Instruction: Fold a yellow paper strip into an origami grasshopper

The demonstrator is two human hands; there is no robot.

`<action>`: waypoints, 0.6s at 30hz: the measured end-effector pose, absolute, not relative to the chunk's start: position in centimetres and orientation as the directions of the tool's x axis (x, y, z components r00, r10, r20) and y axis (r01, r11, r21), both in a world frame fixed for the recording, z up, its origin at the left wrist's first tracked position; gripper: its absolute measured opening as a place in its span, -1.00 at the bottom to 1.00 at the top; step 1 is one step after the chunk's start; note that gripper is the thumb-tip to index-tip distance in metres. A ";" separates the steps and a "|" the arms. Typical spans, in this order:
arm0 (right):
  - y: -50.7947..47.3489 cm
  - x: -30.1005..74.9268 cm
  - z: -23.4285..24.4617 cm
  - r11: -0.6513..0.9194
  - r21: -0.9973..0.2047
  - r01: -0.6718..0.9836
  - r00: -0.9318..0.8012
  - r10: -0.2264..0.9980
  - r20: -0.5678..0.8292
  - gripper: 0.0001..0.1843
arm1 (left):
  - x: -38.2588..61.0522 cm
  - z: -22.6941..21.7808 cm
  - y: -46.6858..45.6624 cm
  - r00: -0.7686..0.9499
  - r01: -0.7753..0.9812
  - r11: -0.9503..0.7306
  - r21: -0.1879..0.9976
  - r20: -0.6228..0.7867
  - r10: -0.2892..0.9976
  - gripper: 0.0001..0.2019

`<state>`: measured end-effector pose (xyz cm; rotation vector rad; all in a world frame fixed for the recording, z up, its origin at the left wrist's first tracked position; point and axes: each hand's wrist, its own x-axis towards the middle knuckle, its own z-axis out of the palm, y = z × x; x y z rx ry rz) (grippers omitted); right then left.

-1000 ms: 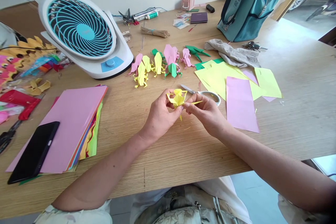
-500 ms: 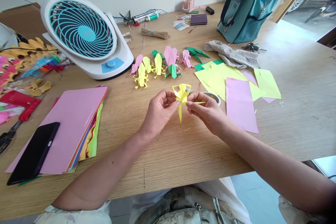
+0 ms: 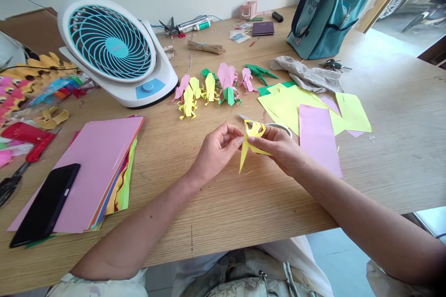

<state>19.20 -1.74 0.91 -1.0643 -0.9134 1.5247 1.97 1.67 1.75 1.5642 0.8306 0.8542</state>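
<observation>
A partly folded yellow origami figure [image 3: 255,131] with long pointed flaps is held over the table. My right hand [image 3: 284,147] pinches its right side between thumb and fingers. At its left edge, my left hand [image 3: 223,145] is closed with thumb and fingertips together on the paper; the exact contact is partly hidden. One narrow yellow flap points down between the hands. Behind the figure lie scissors [image 3: 279,126], partly covered by my right hand and the paper. Farther back stands a group of finished origami figures, among them a yellow one [image 3: 210,87] and a pink one [image 3: 226,75].
Yellow sheets [image 3: 284,102] and a pink sheet [image 3: 318,139] lie to the right. On the left a black phone [image 3: 45,204] rests on a stack of coloured paper [image 3: 104,148]. A fan [image 3: 116,48], a glue gun [image 3: 33,139], a grey cloth [image 3: 306,74] and a teal backpack [image 3: 315,18] surround the workspace.
The yellow figure has turned and shifted slightly right and down. My right hand now grips more of its body, while my left fingers have moved to its left edge.
</observation>
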 end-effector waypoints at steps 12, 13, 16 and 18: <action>-2.1 19.6 1.1 -0.350 -0.785 -0.512 -0.098 0.931 -0.351 -0.69 | 0.7 1.1 1.6 0.587 0.341 -0.885 0.317 0.664 0.463 -0.81; -2.1 19.6 1.2 -0.354 -0.782 -0.513 -0.106 0.930 -0.351 -0.68 | 0.6 1.1 1.6 0.591 0.336 -0.896 0.288 0.676 0.439 -0.80; -2.2 19.5 1.2 -0.347 -0.792 -0.503 -0.111 0.934 -0.339 -0.66 | 0.4 1.3 1.6 0.608 0.330 -0.910 0.251 0.681 0.408 -0.81; -2.2 19.4 1.1 -0.332 -0.803 -0.494 -0.110 0.941 -0.321 -0.66 | 0.3 1.4 1.6 0.623 0.331 -0.910 0.249 0.667 0.409 -0.83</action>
